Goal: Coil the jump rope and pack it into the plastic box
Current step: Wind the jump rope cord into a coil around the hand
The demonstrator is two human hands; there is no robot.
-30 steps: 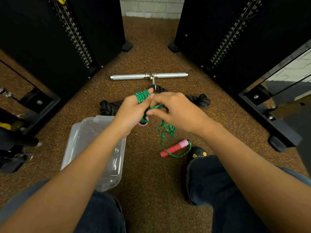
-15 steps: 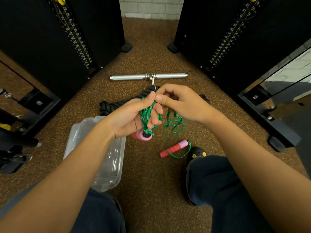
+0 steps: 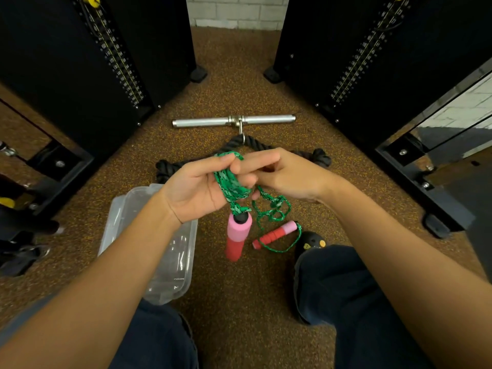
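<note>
Two black weight-stack machines, L machine (image 3: 66, 62) and R machine (image 3: 372, 49), flank a wedge of speckled brown floor (image 3: 239, 302) that runs back to a white brick wall (image 3: 237, 12). At the floor's near edge are the person's legs in dark trousers, L leg (image 3: 159, 339) and R leg (image 3: 359, 302).

The clear plastic box (image 3: 170, 262) sits open on the floor, left of centre, partly under the L forearm. A thick black rope attachment (image 3: 322, 158) lies across the floor behind the hands. It is clipped to a chrome bar (image 3: 202, 122) farther back, btwn the machines.

L hand (image 3: 197, 190) is palm-up, w/ fingers curled round a bundle of loops of the green jump rope (image 3: 231, 185). R hand (image 3: 287, 177) is right against it, fingers bent in and pinching the cord at the bundle. Both are held above mid-floor, just right of the box, so the rope isn't in it yet.

The hanging handle (image 3: 237, 235), pink over red, dangles straight down from the bundle below the L hand. Can't tell if its tip touches the floor. A loose tangle of cord drops from under the R hand to the second handle (image 3: 277, 233). That handle lies tilted on the floor, near a black shoe (image 3: 311, 242) w/ yellow marks, and the cord curves round btwn the two.
</note>
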